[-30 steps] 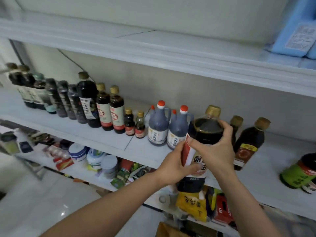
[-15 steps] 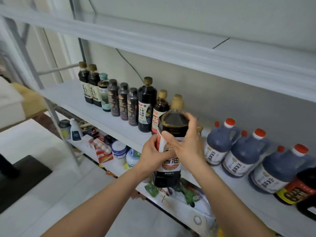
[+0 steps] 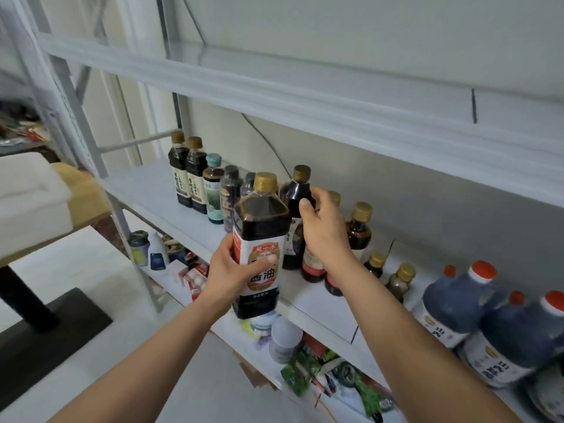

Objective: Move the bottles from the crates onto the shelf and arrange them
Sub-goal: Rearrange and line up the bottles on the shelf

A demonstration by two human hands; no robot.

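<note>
Just before the middle shelf [image 3: 146, 190], the left grip [image 3: 232, 270] is wrapped round the label of a large soy sauce bottle [image 3: 261, 221], holding it upright with its base below the shelf's front edge. The bottle is square-shouldered, with a gold cap, dark brown liquid and a red-and-white label bearing black characters. At its 1 o'clock, the right grip [image 3: 323, 233] curls round the shoulder of a tall dark bottle [image 3: 294, 193] standing in the row. Blue jugs [image 3: 451, 306] stand at 4 o'clock.
</note>
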